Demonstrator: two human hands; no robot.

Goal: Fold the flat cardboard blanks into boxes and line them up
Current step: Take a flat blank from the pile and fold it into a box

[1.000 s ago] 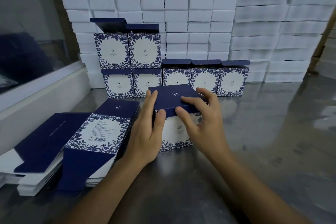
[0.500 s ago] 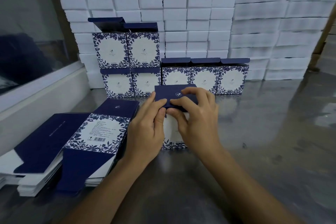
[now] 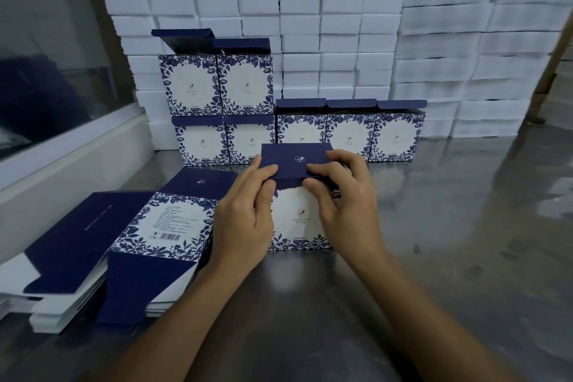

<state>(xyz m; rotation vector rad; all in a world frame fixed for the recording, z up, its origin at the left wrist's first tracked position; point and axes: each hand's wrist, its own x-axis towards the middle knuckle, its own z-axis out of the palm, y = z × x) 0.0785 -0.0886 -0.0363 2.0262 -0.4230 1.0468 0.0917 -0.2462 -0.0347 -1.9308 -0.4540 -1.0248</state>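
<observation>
Obs.: one box (image 3: 299, 220) stands upright on the steel table (image 3: 449, 226), just in front of the row of finished boxes (image 3: 347, 136) lined up against the white foam blocks (image 3: 341, 25). Its navy lid flap (image 3: 296, 161) is folded over the top.

Left hand (image 3: 245, 220): fingers curled round the box's left side, thumb and forefinger pinching the lid's front lip. Right hand (image 3: 344, 205): mirrors it on the right, fingertips on the same lip, thumb below. Both grip the box; neither is slack.

Step, as I judge it: tucking the lid tab into the front wall. Whether the tab has entered the slot I cannot tell; the fingers cover that edge.

To do it well: hold the walls square, press the lip down evenly from both corners, and guide the tab inside the front panel without creasing it. Uneven pressure would likely skew the lid.

Stack of flat blanks (image 3: 102, 254) lies just left of the left hand, touching nothing in hand.
</observation>
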